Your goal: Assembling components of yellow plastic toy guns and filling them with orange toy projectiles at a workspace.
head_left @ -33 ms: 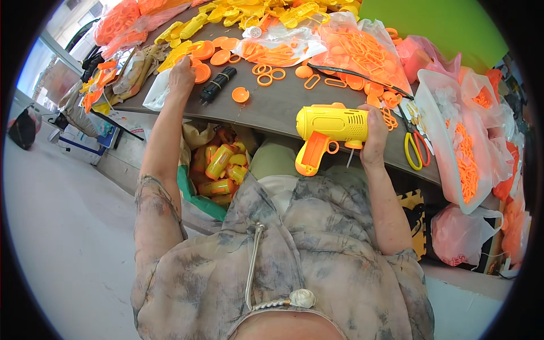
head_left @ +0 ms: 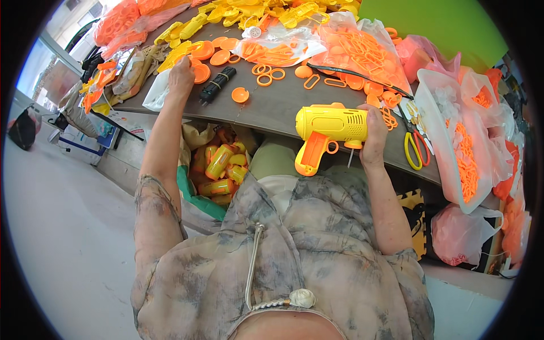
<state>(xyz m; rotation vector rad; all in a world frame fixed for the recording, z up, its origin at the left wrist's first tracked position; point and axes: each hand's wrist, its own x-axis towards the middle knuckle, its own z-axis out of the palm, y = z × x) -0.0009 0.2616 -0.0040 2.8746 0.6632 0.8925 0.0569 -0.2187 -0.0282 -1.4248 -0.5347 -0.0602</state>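
Note:
My right hand is closed round the rear end of a yellow toy gun with an orange grip and trigger ring. The gun is held over the table's front edge, its barrel pointing left and its grip downward. Beneath its rear a thin metal rod sticks down; where it begins is hidden. At the left of the table my left hand has its fingers curled together beside yellow plastic parts and orange discs. Whatever those fingers hold is hidden. A white plastic bag lies next to that wrist.
A black bundle, an orange cup and orange rings lie mid-table. Scissors and a translucent tray stand at the right. Orange parts fill clear bags. Below the edge, a sack holds yellow-orange pieces.

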